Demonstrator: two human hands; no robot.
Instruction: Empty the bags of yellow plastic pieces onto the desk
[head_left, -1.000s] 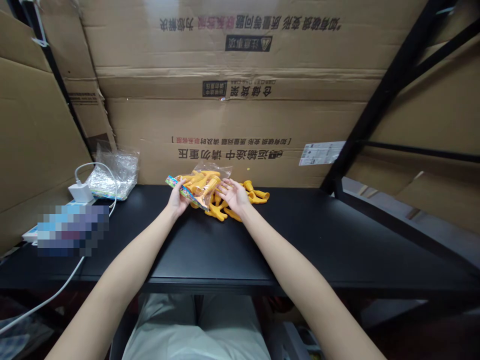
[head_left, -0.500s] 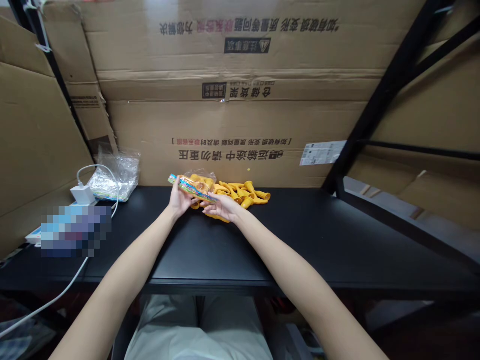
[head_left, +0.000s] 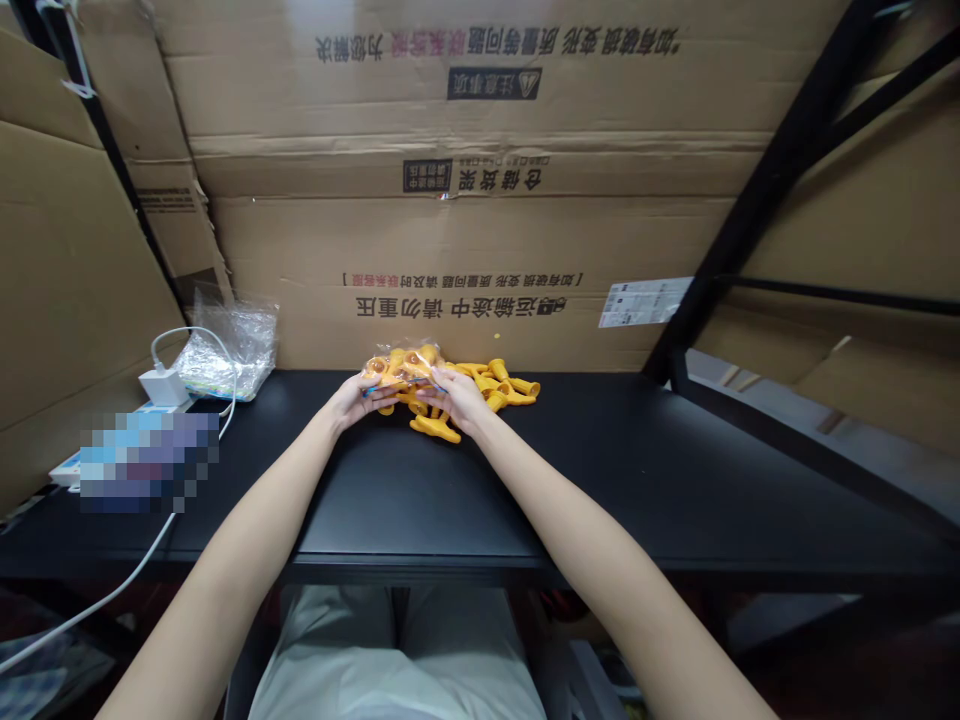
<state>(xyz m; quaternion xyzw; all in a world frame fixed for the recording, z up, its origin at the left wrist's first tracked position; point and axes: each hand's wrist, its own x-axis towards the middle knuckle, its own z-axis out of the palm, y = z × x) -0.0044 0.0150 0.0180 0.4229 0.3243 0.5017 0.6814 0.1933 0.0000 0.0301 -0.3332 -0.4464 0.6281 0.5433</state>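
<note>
A clear plastic bag (head_left: 405, 366) with several yellow-orange plastic pieces inside is held up between both hands. My left hand (head_left: 355, 400) grips its left end, the thumb on top and the fingers beneath. At the right end my right hand (head_left: 457, 398) pinches the bag in the same way. Loose yellow pieces (head_left: 499, 385), hollow and tube-like at their ends, lie heaped behind and to the right of my right hand. One yellow piece (head_left: 435, 429) rests on the table just in front of the bag.
The black table (head_left: 600, 480) is backed by a printed cardboard sheet (head_left: 450, 240). On the left sit clear plastic packaging (head_left: 232, 350), a white charger (head_left: 164, 386) with a cable, and a blurred-out object (head_left: 146, 460). A black metal post (head_left: 750, 190) rises at the right.
The bag has turned: its colourful printed edge faced me before, and now the clear side with the yellow pieces shows. My right hand has moved up slightly to the bag's right end.
</note>
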